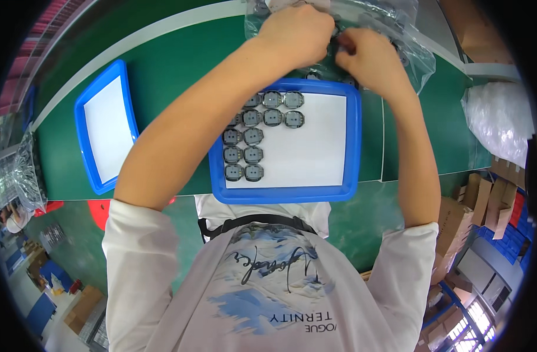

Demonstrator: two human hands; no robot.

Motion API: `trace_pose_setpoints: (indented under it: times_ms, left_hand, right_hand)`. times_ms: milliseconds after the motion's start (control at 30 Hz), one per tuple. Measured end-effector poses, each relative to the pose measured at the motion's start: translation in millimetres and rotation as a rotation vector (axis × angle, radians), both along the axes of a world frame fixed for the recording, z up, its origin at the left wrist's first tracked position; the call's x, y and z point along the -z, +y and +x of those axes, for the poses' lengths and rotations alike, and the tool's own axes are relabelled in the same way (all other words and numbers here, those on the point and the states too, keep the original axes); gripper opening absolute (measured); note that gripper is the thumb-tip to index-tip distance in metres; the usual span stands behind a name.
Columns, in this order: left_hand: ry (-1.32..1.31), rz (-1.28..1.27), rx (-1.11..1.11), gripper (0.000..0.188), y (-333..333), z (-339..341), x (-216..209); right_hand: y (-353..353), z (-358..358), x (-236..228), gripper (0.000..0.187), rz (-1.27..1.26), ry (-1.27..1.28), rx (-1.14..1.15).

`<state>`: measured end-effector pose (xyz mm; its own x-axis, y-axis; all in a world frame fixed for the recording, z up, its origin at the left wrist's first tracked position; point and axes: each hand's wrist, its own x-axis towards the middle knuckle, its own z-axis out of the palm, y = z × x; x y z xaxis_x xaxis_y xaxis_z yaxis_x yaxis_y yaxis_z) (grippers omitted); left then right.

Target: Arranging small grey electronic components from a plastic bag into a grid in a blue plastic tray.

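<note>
My left hand reaches over a clear plastic bag at the far side of the bench, its fingers curled inward. What they hold is hidden. Close beside it, my right hand has its thumb and fingers bent together, slightly blurred. Whatever is in them cannot be made out. Dark rounded parts show in and around the bag. Nearer me lies a blue-rimmed tray with a white base. Several grey watch-case-like parts stand in rows along its left and far sides, partly covered by my left forearm.
A second blue tray with a white base lies to the left on the green bench. At the right edge sits a bundle of clear plastic. Cardboard boxes stand on the right below the bench. A red stool shows at the left.
</note>
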<state>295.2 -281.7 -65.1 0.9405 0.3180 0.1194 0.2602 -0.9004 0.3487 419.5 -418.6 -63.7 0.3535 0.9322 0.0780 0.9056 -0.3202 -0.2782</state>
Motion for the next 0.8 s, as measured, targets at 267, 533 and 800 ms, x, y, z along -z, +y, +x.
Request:
trace_pose_setpoints:
  times_ms: [267,533,800]
  left_hand:
    - [-0.436,0.02,-0.076,0.016,17.3,-95.3,-24.2]
    - [-0.294,0.099,-0.377,0.023,-15.4,-227.1,31.3]
    - [-0.456,0.011,-0.241,0.018,-24.4,-222.9,1.0]
  right_hand:
    - [-45.8,-2.0,-15.6,0.023,0.388,0.362,0.13]
    - [-146.0,-51.7,16.4,0.02,0.19,0.113,-0.023]
    - [-135.8,-80.1,-11.0,0.02,0.404,0.135,-0.042]
